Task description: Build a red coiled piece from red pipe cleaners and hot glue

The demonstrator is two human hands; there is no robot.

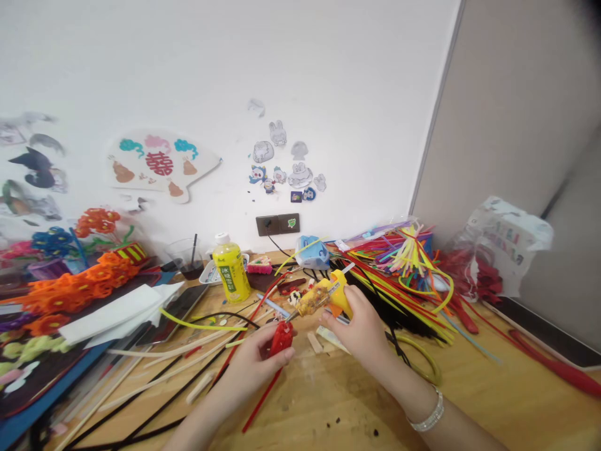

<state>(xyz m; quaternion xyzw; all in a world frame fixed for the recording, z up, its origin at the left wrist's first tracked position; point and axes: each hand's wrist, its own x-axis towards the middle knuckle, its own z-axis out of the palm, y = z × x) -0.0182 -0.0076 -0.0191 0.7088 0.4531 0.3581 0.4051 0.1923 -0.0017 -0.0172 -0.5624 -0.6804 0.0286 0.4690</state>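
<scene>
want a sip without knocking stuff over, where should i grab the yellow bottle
Grip the middle of the yellow bottle from the near side. It stands upright with a straight body, and only low pipe cleaners lie that side, while a clear cup stands close on its left.

yellow drink bottle (pixel 230 269), pipe cleaner heap (pixel 399 291), orange chenille flowers (pixel 82 288)

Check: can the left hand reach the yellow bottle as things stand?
Probably yes, though the left hand has its grip on a red piece; only low, scattered sticks and wires lie between it and the yellow bottle.
</scene>
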